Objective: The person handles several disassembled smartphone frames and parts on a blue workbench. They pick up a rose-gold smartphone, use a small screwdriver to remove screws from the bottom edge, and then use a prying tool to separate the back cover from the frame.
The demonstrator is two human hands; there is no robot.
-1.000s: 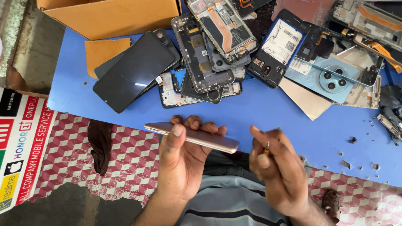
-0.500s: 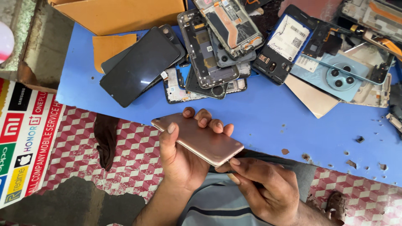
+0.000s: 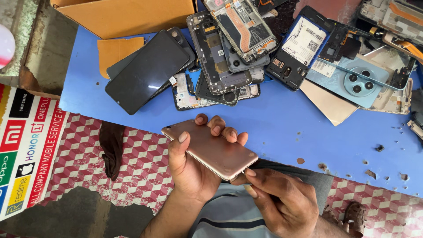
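Note:
My left hand (image 3: 189, 169) grips a rose-gold phone (image 3: 211, 149) with its back facing up, thumb on the near edge and fingers curled over the far edge. It hangs just in front of the blue table (image 3: 282, 117), above my lap. My right hand (image 3: 277, 200) is at the phone's lower right corner, with fingertips touching that end. Whether something small is pinched in those fingers cannot be seen.
A pile of dismantled phones, frames and back covers (image 3: 229, 48) covers the far side of the table. A black phone screen (image 3: 147, 70) lies at the left of it, a cardboard box (image 3: 128, 15) behind. A light-blue back cover (image 3: 361, 81) lies right. A dark cloth (image 3: 112, 145) lies on the chequered floor.
The phone has turned from edge-on to back-up in my left hand. My right hand has come in from the right to the phone's lower end.

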